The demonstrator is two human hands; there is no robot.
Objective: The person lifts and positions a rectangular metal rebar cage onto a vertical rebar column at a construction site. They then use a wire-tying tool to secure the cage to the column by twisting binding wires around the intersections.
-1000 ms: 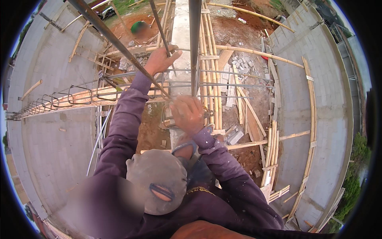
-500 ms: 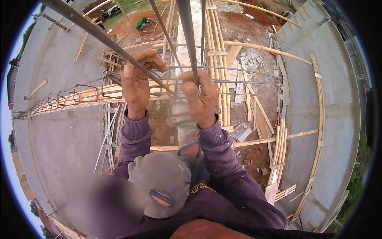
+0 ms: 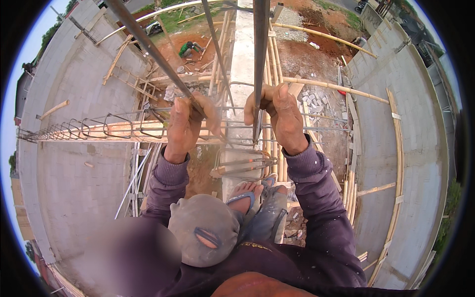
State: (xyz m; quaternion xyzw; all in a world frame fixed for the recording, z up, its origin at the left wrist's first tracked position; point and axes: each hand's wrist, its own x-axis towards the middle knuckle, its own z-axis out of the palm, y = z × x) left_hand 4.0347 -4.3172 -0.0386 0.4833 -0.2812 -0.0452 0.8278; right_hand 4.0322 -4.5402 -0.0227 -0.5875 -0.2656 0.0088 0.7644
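Observation:
Two long dark steel bars rise through the view and lean apart towards the top. My left hand (image 3: 190,123) is round the left steel bar (image 3: 153,54), thumb up, its curled fingers blurred by motion. My right hand (image 3: 281,116) has its fingers hooked round the right steel bar (image 3: 261,54), its thumb also pointing up. Below my hands, bent wire stirrups (image 3: 220,154) lie over the pale concrete beam (image 3: 240,64). A pincers-like tool with orange on its handles (image 3: 247,167) rests among them, near my sandalled foot (image 3: 243,202).
A long cage of steel stirrups (image 3: 101,127) runs left along a wooden board. Bamboo poles (image 3: 336,85) cross on the right, above broken blocks (image 3: 314,101). Grey walls (image 3: 84,198) stand on both sides. A person in green (image 3: 188,48) crouches on the ground far below.
My right hand and its bar have moved right. My left hand has come lower, its fingers curling round the left bar. The view has shifted, showing more of my feet and the pincers-like tool.

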